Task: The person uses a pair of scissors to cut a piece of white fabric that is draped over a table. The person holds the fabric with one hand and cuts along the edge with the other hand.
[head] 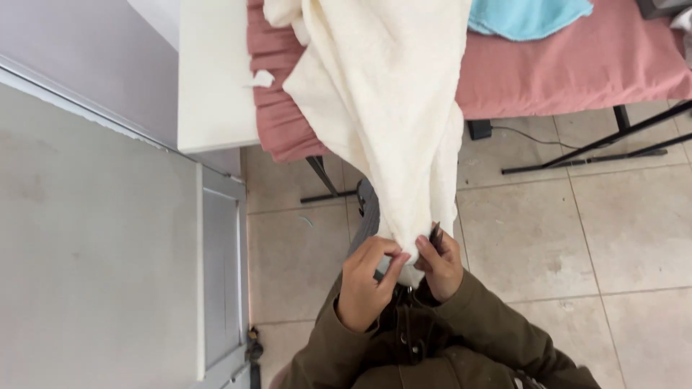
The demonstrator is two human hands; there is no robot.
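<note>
Near edge, both hands meet: left hand [365, 282] and right hand [438, 261] side by side, pinching the towel's [382, 108] low end. It hangs from the tabletop [577, 68] beyond, a second cloth [530, 16] far right, shelf [213, 79] left.

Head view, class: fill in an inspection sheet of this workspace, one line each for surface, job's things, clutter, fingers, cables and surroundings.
Surface: table draped in pink cloth, on black metal legs; white panel beside it.
Job's things: cream towel hangs from the table down to the hands; its lower end is pinched by both.
Clutter: light blue cloth on the table; small white scrap at the panel's edge.
Fingers: left hand and right hand both grip the towel's end; olive jacket sleeves.
Cables: one dark cable on the floor under the table.
Surroundings: beige tiled floor; grey wall and door frame on the left.
</note>
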